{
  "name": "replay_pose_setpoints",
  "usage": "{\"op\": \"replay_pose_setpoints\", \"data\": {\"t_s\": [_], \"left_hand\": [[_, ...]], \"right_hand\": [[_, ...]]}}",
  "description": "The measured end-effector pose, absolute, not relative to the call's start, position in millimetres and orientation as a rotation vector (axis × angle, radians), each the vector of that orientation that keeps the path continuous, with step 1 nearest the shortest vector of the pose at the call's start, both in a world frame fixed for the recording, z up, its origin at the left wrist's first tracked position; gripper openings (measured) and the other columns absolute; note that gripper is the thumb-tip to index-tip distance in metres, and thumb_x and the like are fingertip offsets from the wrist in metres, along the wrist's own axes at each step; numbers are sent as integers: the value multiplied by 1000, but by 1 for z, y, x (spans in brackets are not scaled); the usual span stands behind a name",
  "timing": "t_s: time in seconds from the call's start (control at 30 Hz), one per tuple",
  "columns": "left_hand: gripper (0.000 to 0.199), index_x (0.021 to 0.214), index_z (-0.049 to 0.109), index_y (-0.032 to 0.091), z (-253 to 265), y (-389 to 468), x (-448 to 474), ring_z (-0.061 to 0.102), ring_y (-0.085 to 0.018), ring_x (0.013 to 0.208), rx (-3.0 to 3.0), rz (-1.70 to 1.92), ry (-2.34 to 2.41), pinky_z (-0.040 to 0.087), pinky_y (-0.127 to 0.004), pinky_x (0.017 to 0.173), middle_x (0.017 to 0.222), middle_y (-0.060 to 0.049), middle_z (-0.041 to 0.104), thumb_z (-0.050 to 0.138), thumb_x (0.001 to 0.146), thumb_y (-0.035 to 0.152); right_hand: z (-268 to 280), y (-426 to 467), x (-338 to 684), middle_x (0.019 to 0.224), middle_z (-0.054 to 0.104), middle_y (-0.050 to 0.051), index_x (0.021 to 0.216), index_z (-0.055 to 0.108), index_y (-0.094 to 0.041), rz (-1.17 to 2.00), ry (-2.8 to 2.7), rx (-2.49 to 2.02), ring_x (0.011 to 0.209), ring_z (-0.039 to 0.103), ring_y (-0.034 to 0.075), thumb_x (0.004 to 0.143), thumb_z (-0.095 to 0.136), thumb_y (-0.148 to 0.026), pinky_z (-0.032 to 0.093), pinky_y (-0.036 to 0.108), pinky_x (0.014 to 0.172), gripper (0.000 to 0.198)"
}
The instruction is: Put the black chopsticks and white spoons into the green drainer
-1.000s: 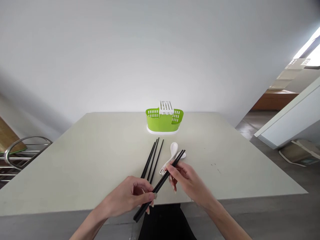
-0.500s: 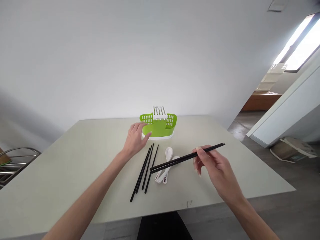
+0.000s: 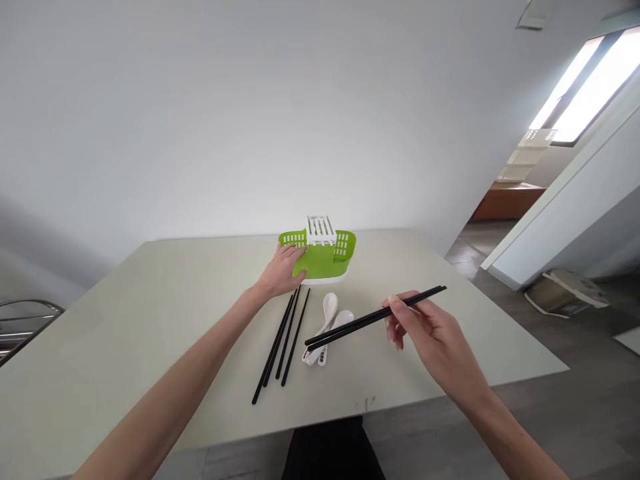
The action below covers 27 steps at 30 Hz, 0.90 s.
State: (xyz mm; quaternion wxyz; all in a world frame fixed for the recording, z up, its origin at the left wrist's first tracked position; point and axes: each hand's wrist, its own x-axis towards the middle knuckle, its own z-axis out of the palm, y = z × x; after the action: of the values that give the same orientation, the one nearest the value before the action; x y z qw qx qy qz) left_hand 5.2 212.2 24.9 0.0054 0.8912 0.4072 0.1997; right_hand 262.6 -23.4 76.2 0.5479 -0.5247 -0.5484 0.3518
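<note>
A green and white plastic cutlery holder (image 3: 321, 262) stands upright near the wall, with a white slotted piece (image 3: 321, 230) on top of its middle. My left hand (image 3: 279, 272) is at the holder's left end, fingers apart over its side and the thumb by its front; firm contact cannot be made out. Between the thumb and fingers of my right hand (image 3: 433, 327) is a pair of black chopsticks (image 3: 367, 322), held aslant above the table. Below their tips lie white spoons (image 3: 330, 305), crossing one another. Several loose black chopsticks (image 3: 295, 337) lie left of the spoons.
The pale table (image 3: 200, 287) backs onto a white wall (image 3: 240, 133). Its front edge is close to my body. A metal-framed chair (image 3: 30, 323) stands beyond the left side. On the floor to the right is a brownish bin or box (image 3: 567, 293).
My left hand has moved forward and right, from beside the holder onto its left end. My right hand keeps the chopsticks at nearly the same height. The view has shifted slightly.
</note>
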Motion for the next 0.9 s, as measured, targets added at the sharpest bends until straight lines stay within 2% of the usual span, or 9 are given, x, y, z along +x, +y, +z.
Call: {"op": "replay_pose_setpoints", "data": {"t_s": [0.2, 0.33, 0.4, 0.47, 0.53, 0.67, 0.77, 0.9], "left_hand": [[63, 154, 49, 14, 30, 193, 13, 43, -36, 150, 2766, 638, 1231, 21, -62, 131, 152, -17, 58, 52, 95, 37], [49, 149, 52, 20, 30, 177, 3, 46, -29, 147, 2623, 1015, 1259, 33, -54, 126, 150, -13, 58, 45, 102, 34], [41, 140, 56, 20, 22, 167, -12, 54, -27, 138, 2431, 1283, 1398, 42, -50, 120, 142, -13, 62, 43, 104, 34], [33, 128, 60, 18, 7, 154, -32, 63, -26, 121, 2233, 1366, 1538, 50, -46, 109, 127, -13, 67, 45, 103, 34], [28, 118, 63, 18, -11, 136, -53, 67, -24, 103, 2143, 1230, 1591, 56, -42, 94, 111, -11, 68, 48, 101, 35], [27, 110, 64, 21, -38, 95, -78, 64, -21, 83, 2097, 945, 1611, 54, -35, 76, 93, -5, 65, 50, 101, 42], [28, 108, 63, 22, -40, 70, -81, 63, -21, 80, 2046, 888, 1591, 53, -35, 74, 90, -4, 65, 49, 101, 46], [30, 100, 65, 23, -34, 60, -76, 65, -23, 85, 2055, 848, 1572, 53, -37, 78, 89, -5, 68, 49, 101, 50]], "right_hand": [[94, -11, 259, 70, 66, 1, 95, 70, -21, 738, -1360, -1210, 60, 61, 16, 101, 61, -58, 54, 30, 56, 39], [116, 11, 259, 73, 67, 2, 96, 70, -22, 575, -1393, -1177, 61, 62, 17, 100, 60, -61, 53, 31, 56, 40], [128, 31, 258, 77, 68, 3, 99, 70, -23, 481, -1408, -1131, 64, 64, 18, 100, 60, -63, 53, 31, 57, 42], [140, 58, 254, 82, 69, 4, 101, 70, -23, 366, -1442, -1074, 68, 66, 18, 98, 59, -67, 53, 31, 59, 45], [151, 89, 247, 88, 71, 5, 101, 70, -22, 242, -1515, -1041, 71, 68, 18, 98, 55, -70, 53, 31, 62, 50], [167, 158, 227, 91, 75, 7, 100, 72, -19, 67, -1775, -1056, 82, 70, 21, 103, 48, -68, 52, 33, 77, 55], [168, 205, 211, 91, 76, 9, 97, 73, -16, 53, -2025, -1181, 85, 69, 23, 106, 48, -62, 47, 33, 79, 53], [156, 250, 196, 92, 77, 10, 95, 73, -15, 174, -2283, -1389, 83, 66, 22, 106, 54, -54, 43, 32, 78, 44]]}}
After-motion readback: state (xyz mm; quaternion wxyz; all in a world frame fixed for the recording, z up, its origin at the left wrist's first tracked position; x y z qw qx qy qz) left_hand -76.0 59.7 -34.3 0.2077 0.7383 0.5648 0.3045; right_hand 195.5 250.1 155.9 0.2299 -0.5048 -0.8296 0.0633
